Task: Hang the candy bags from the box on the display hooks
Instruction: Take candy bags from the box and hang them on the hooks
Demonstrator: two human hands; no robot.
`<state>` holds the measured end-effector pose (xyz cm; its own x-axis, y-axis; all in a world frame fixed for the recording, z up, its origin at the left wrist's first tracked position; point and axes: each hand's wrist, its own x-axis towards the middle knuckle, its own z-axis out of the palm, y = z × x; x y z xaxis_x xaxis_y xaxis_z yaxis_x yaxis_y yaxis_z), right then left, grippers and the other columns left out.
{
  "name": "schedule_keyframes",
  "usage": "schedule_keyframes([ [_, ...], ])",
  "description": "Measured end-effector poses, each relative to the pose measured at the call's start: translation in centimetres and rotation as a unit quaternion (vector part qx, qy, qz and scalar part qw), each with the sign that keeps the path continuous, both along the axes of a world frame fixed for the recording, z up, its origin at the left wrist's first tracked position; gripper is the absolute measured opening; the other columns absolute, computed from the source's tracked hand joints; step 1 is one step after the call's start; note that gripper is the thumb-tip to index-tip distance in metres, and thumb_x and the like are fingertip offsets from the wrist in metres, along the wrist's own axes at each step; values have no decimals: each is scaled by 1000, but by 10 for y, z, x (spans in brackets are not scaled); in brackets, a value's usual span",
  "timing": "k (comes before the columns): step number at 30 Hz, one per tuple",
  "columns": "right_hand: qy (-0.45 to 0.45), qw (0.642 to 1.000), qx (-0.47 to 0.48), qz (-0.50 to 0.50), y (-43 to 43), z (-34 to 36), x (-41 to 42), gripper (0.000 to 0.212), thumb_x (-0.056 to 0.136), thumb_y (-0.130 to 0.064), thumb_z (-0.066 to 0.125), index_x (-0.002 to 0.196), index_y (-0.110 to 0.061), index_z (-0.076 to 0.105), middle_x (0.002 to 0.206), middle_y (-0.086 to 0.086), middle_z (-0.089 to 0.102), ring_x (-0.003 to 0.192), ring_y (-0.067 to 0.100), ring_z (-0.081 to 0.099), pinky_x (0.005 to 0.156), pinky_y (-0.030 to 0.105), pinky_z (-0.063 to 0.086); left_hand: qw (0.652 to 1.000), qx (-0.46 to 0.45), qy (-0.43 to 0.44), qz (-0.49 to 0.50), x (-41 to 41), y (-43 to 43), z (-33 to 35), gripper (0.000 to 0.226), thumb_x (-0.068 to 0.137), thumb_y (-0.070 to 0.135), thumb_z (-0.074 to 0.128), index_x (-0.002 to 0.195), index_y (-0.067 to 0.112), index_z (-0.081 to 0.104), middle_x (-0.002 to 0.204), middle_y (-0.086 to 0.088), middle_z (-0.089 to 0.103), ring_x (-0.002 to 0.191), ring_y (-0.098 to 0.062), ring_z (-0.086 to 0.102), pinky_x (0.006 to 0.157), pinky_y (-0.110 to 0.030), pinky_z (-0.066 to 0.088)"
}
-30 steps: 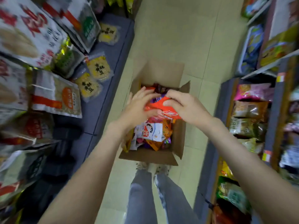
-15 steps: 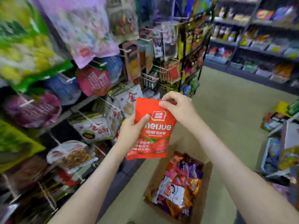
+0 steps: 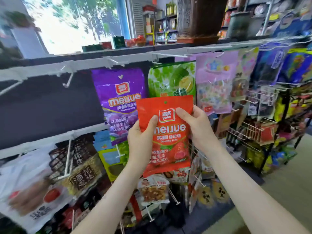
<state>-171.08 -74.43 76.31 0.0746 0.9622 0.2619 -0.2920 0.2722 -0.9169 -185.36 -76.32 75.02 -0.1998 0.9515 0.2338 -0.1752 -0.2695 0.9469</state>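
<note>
Task object: glossy red plastic gummy-candy bag [image 3: 168, 142], upright with its label toward the camera, held in front of the display rack.
Left hand [image 3: 141, 137]: grips the bag's left edge, thumb pressed on the front.
Right hand [image 3: 195, 125]: grips the upper right edge, thumb beside the logo.
Behind the bag: purple plastic gummy-candy bag [image 3: 118, 102] and green plastic sweet bag [image 3: 172, 78], hanging side by side, both partly overlapped.
Upper left: bare white wire display hook [image 3: 67, 80], well apart from the red bag.

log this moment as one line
phase: hanging | left hand: grips red bag | right hand: grips red bag | red bag: upright, unhooked, before purple bag
</note>
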Motion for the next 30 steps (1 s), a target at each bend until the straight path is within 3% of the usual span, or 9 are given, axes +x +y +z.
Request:
schedule_keyframes([
  [8,9,1000,22,10,29,36,-54,5,84,-14,68,89,-14,67,85,8,74,76,24,70,70,37,57,998,15,17,56,-43,9,38,15,88,31,67,95,19,71,89,-3,75,84,-23,72,80,-48,58],
  [22,-38,998,25,51,67,64,-87,15,87,-21,66,95,-8,64,89,12,73,78,27,71,73,42,59,980,24,77,181,-68,41,63,18,88,39,64,86,21,67,81,1,74,74,-17,72,75,-44,59],
  [26,-42,998,30,43,73,65,-93,12,87,-23,66,90,-12,64,84,7,73,73,23,72,65,35,59,976,28,94,192,-73,46,66,19,89,39,63,86,21,66,80,2,74,71,-11,72,70,-35,60],
  [30,-80,996,17,16,87,57,-98,14,86,-26,66,90,-12,65,83,7,74,74,24,72,73,46,59,966,23,137,218,-77,53,62,17,91,39,61,82,25,63,77,6,71,65,-1,68,55,-16,51],
])
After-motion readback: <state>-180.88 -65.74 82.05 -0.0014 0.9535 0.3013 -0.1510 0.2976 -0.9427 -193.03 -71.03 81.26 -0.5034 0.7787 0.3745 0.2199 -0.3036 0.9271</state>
